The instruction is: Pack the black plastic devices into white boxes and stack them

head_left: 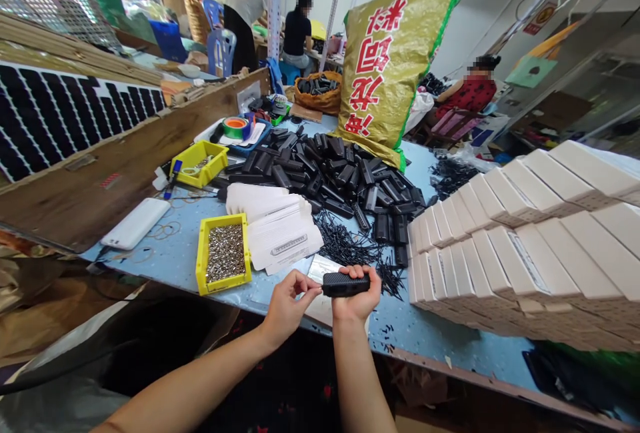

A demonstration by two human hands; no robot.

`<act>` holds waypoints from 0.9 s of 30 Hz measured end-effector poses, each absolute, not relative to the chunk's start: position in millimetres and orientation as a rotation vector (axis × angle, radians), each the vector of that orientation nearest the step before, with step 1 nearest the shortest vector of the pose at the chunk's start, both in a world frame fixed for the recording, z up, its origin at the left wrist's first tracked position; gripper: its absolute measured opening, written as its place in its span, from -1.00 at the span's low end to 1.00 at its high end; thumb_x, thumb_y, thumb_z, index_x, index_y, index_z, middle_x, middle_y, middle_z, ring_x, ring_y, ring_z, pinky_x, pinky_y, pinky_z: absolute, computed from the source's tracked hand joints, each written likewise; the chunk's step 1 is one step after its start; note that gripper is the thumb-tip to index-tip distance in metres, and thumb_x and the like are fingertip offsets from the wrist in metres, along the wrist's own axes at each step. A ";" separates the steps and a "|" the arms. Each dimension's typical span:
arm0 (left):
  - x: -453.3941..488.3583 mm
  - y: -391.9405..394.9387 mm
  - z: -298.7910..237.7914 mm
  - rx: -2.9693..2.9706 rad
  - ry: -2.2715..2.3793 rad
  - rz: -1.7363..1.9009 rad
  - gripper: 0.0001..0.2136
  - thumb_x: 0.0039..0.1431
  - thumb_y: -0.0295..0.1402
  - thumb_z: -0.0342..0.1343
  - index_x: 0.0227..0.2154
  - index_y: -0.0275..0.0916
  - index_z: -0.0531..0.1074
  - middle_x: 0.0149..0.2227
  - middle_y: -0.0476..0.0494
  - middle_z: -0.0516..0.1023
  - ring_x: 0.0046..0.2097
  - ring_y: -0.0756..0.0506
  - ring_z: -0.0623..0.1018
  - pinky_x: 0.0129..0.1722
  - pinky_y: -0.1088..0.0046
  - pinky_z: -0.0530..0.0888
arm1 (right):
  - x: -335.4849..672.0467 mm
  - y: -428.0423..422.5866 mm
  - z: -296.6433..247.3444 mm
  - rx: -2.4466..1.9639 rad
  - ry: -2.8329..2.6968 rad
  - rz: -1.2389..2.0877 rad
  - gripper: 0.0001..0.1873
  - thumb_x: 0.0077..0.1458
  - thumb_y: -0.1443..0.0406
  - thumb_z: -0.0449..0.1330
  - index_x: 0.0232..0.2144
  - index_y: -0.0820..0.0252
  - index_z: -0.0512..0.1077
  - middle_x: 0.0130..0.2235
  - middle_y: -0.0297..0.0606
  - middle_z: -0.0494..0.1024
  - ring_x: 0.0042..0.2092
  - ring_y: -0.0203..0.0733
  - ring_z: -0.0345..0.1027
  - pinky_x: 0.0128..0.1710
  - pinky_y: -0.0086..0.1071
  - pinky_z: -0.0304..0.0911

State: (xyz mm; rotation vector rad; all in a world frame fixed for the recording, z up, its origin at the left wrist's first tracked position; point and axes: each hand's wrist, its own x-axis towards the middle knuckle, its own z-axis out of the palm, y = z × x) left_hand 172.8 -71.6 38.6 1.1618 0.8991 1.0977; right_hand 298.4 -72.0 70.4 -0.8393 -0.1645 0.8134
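Note:
A small black plastic case (345, 284) with a woven-looking texture lies in my right hand (356, 306), whose fingers wrap round it. At the case's left end, my left hand (290, 300) is closed in a pinch; what sits between thumb and forefinger is too small to make out. Just behind the hands is a heap of thin black sticks (345, 240). A yellow bin (202, 256) of small metal pieces stands to the left, beside a fanned stack of printed leaflets (285, 220). Farther back spreads a large pile of black cases (310, 163).
Stacked white boxes (480, 266) form a wall on the right. Behind the pile stands a large gold sack (385, 66). A second yellow bin (220, 165), a white power bank-like block (136, 223) and a wooden board (75, 200) are left. Several people sit or stand beyond.

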 end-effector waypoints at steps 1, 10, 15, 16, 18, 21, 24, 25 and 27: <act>174.9 -72.9 37.7 1.110 0.885 1.123 -0.71 -0.01 -0.25 0.26 -0.52 -0.18 0.20 -0.42 -0.05 0.54 -0.30 -0.07 0.53 -0.20 0.36 0.44 | 299.5 -72.2 70.3 -0.834 -0.144 0.828 -0.70 -0.07 0.14 0.12 -0.51 0.12 0.06 -0.56 -0.52 0.03 -0.57 -0.41 0.04 -0.47 -0.44 0.23; 169.0 -63.3 42.2 0.987 0.828 0.996 -0.68 -0.17 -0.30 0.35 -0.47 -0.22 0.28 -0.47 0.01 0.48 -0.36 0.00 0.48 -0.29 0.46 0.43 | 294.4 -77.3 82.6 -0.759 -0.067 0.861 -0.73 -0.10 0.20 0.16 -0.51 0.14 0.10 -0.55 -0.53 0.09 -0.54 -0.41 0.09 -0.43 -0.44 0.24; 164.1 -67.6 41.3 0.898 0.840 0.976 -0.67 -0.19 -0.29 0.35 -0.49 -0.22 0.27 -0.49 0.01 0.47 -0.40 0.01 0.46 -0.32 0.47 0.41 | 288.8 -76.5 80.9 -0.806 -0.174 0.847 -0.72 -0.08 0.19 0.16 -0.52 0.14 0.09 -0.56 -0.52 0.10 -0.54 -0.41 0.10 -0.42 -0.44 0.25; 157.8 -63.7 40.2 0.908 0.851 0.971 -0.70 -0.17 -0.27 0.33 -0.48 -0.23 0.29 -0.49 0.00 0.47 -0.41 0.01 0.45 -0.33 0.47 0.41 | 289.2 -79.7 79.3 -0.821 -0.207 0.857 -0.72 -0.07 0.19 0.17 -0.52 0.14 0.10 -0.56 -0.52 0.11 -0.54 -0.41 0.11 -0.42 -0.43 0.25; 134.8 -44.4 39.6 1.002 0.924 0.994 -0.76 -0.10 -0.23 0.28 -0.44 -0.24 0.37 -0.49 -0.02 0.47 -0.41 -0.02 0.45 -0.34 0.44 0.40 | 293.5 -90.0 73.2 -0.855 -0.247 0.909 -0.72 -0.07 0.19 0.18 -0.51 0.14 0.13 -0.57 -0.51 0.13 -0.53 -0.40 0.11 -0.42 -0.41 0.26; 77.6 9.3 50.4 1.240 1.251 1.151 -0.82 -0.03 -0.23 0.18 -0.42 -0.23 0.46 -0.52 -0.03 0.47 -0.41 -0.05 0.44 -0.33 0.40 0.38 | 307.6 -108.7 57.3 -0.945 -0.226 1.014 -0.72 -0.08 0.19 0.22 -0.52 0.15 0.18 -0.56 -0.50 0.18 -0.52 -0.39 0.14 -0.40 -0.40 0.26; 20.7 76.3 77.2 1.296 1.539 1.303 -0.87 0.03 -0.30 0.11 -0.51 -0.23 0.43 -0.52 -0.01 0.44 -0.39 -0.06 0.41 -0.27 0.39 0.34 | 317.3 -120.1 44.4 -1.027 -0.154 1.066 -0.69 -0.14 0.20 0.28 -0.54 0.17 0.19 -0.56 -0.49 0.21 -0.51 -0.39 0.17 -0.38 -0.40 0.28; 7.0 99.5 87.9 1.279 1.582 1.342 -0.85 0.07 -0.31 0.07 -0.54 -0.23 0.40 -0.54 0.00 0.40 -0.39 -0.05 0.38 -0.25 0.39 0.32 | 317.3 -121.3 42.6 -1.046 -0.122 1.071 -0.68 -0.15 0.20 0.29 -0.55 0.18 0.19 -0.56 -0.49 0.21 -0.51 -0.39 0.17 -0.38 -0.41 0.28; -14.1 146.5 109.4 1.249 1.607 1.391 -0.82 0.13 -0.34 0.00 -0.54 -0.23 0.36 -0.52 0.00 0.37 -0.35 -0.03 0.36 -0.19 0.40 0.30 | 314.0 -120.9 41.8 -1.065 -0.049 1.073 -0.66 -0.19 0.21 0.32 -0.55 0.18 0.19 -0.56 -0.49 0.21 -0.50 -0.40 0.17 -0.38 -0.42 0.28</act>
